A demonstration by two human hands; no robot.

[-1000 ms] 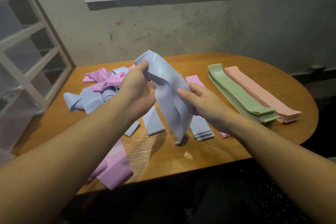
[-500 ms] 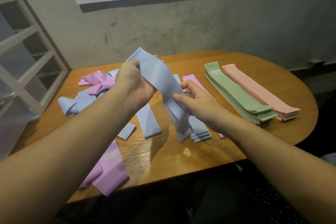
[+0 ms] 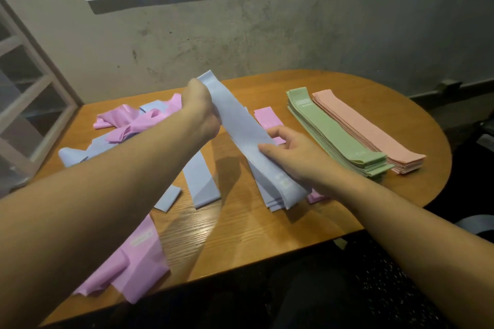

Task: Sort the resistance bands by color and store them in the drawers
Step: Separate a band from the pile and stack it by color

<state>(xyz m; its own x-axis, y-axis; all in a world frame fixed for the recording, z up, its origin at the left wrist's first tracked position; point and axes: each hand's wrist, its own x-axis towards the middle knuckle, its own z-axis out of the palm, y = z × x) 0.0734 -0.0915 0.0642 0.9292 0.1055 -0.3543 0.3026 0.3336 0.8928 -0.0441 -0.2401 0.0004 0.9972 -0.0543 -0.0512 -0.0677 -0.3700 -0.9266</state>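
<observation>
Now you are holding blue band (image 3: 240, 128) taut over table's (image 3: 334, 216) middle, long axis slanting from far-left, raised, down to near-right. Left hand (image 3: 200, 109) is gripping upper end, fingers curled round it. Right hand (image 3: 288, 152) is pinching band's right edge near lower end, thumb on top, closest to blue stack (image 3: 278, 195) lying directly beneath. Judgement: lowering band along that slant is what aligns it. Green stack (image 3: 336, 133) and peach stack (image 3: 371, 136) are lying toward right edge; loose pink and blue bands (image 3: 128, 125) toward far-left corner.
</observation>
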